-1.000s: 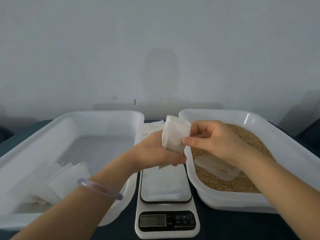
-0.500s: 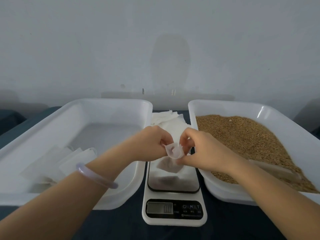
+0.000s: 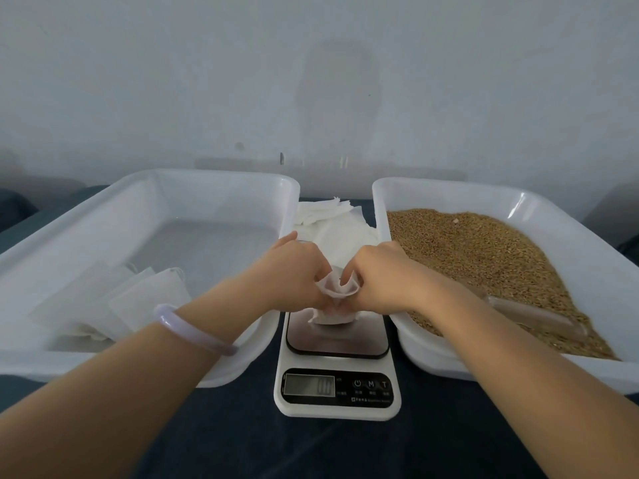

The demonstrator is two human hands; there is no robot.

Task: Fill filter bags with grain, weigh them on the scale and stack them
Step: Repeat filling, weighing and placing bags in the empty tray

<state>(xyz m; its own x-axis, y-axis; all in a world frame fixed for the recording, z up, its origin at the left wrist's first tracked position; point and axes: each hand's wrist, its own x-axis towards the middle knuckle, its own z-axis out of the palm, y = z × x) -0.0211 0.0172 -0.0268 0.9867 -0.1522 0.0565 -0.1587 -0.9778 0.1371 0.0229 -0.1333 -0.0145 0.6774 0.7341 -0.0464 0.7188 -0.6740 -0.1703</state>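
Small white paper filter bag (image 3: 337, 295) is upright over the steel plate of the white digital kitchen scale (image 3: 337, 402), mouth up. Base is at or just above the plate; contact not clear.

Grip: left hand (image 3: 295, 274) pinches the mouth's 9 o'clock edge, right hand (image 3: 380, 276) the 3 o'clock edge. Fingers of both are curled tight on the paper, pulling the mouth apart. Bag hangs limp; no grain visible inside.

Key relation: clear plastic scoop (image 3: 534, 318) lies on the brown grain (image 3: 484, 257) in the white plastic right tray (image 3: 449, 190), at 3 to 4 o'clock from the bag, long axis running roughly 10 to 4 o'clock. Right hand is much the nearer. Judgement: filling comes next; the right hand would have to release its edge to fetch the scoop, leaving the left to keep the mouth open alone.

White plastic left tray (image 3: 207, 176) at 9 o'clock holds flat white bags (image 3: 138, 302).
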